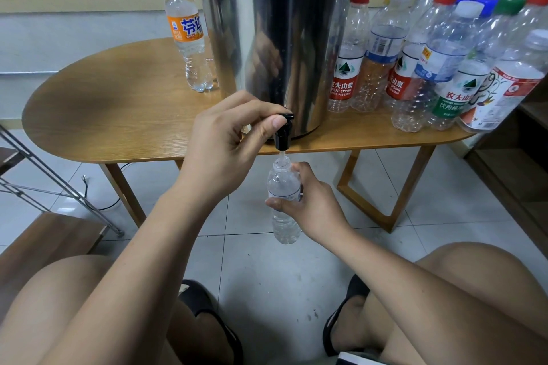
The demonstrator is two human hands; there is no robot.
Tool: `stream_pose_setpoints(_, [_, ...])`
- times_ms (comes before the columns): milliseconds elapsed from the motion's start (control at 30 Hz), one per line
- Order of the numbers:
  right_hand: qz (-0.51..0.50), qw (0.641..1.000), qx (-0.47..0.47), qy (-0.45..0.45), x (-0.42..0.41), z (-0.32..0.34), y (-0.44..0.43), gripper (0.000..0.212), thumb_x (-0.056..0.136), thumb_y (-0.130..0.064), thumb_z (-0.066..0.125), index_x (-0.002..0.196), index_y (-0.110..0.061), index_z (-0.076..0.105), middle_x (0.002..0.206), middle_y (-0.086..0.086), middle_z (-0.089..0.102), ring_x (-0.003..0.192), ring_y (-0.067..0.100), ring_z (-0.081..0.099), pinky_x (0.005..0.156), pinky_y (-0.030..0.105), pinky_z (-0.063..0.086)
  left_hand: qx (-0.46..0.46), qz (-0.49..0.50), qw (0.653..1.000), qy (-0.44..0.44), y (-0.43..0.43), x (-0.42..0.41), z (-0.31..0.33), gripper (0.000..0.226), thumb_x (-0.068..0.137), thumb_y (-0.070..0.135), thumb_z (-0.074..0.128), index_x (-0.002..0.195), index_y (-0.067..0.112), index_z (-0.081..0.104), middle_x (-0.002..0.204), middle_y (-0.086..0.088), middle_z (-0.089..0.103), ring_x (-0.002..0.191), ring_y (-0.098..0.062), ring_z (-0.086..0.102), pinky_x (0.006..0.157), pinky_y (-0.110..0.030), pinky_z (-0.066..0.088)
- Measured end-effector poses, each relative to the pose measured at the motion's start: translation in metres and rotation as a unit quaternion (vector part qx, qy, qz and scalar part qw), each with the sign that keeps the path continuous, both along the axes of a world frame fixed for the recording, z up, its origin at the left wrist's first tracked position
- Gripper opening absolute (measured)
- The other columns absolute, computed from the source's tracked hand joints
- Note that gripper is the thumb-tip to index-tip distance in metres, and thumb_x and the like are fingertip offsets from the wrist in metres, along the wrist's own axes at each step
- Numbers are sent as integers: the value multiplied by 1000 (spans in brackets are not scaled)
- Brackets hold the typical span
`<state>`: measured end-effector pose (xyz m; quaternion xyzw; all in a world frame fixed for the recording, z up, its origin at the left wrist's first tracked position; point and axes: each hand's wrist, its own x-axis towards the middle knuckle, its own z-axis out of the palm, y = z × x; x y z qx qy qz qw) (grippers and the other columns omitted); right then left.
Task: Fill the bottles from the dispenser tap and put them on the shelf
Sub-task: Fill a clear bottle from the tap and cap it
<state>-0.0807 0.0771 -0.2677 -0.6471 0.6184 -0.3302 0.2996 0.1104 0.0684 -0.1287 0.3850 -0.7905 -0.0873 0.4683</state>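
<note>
From the head view, the steel dispenser (275, 38) stands at the front edge of the counter (118, 115), so its black tap (283, 135) overhangs the edge and leaves room beneath. The left hand (234, 139) pinches the tap's lever between thumb and curled fingers, seemingly holding it open. The right hand (314, 204) wraps around the middle of a small clear bottle (283, 184), holding it upright in the air below the counter edge with its uncapped mouth just under the spout, where a thin stream shows. How full it is I cannot tell. A crowd of capped bottles (430, 62) fills the counter's right end, beside the dispenser, and an orange-labelled bottle (188, 35) stands towards the back edge on its left. The wooden shelf (504, 175) lies past the right end, and the capped bottles may hamper a reach across that end.
</note>
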Motion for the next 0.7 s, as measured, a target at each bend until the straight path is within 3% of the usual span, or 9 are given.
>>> stream_pose_setpoints(700, [-11, 1000, 0, -14, -2, 0, -1, 80, 80, -65, 86, 141, -38, 43, 128, -6, 68, 114, 20, 66, 97, 46, 59, -16, 1, 1000, -15, -13, -2, 9, 20, 109, 26, 69, 113, 13, 84, 94, 6, 70, 87, 4, 61, 75, -14, 41])
